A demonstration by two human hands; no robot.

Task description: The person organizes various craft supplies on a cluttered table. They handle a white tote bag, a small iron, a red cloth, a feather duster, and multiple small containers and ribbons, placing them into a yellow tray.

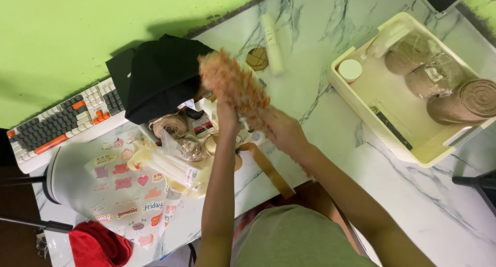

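Both my hands hold a long fluffy orange-and-white bundle above the marble table. My left hand grips its lower end from the left. From the right, my right hand closes on the same lower end. The bundle slants up and to the left, and its top end reaches a black cloth. It looks blurred.
A keyboard lies at the left edge. A spool of twine, plastic-wrapped craft bits, a sticker sheet and gold ribbon crowd the near left. A cream tray with burlap rolls sits at the right. A white tube lies beyond.
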